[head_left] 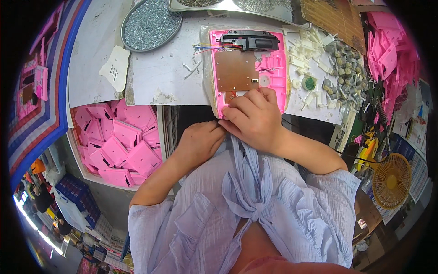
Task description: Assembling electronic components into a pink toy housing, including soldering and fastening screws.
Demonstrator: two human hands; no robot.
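A pink plastic casing [279,64] lies with its inside facing up at the front edge of the table, on a clear plastic bag. Fitted in it are a brown circuit board [235,71] and, along the far side, a black module [262,43]. Thin coloured wires [210,47] stick out at the left. My right hand [255,118] reaches over the near side, fingers curled and pinching at the near left corner; what sits in the pinch is hidden. Fingers pressed together, my left hand [199,142] grips that same corner from below, its fingertips partly out of sight.
A round tray of small screws [152,25] stands far left, a metal tray [228,5] behind. White plastic parts [308,52] and small greyish parts [342,68] lie at right, near a green roll [309,83]. A crate of pink casings [123,141] is below left; a fan [391,180] stands right.
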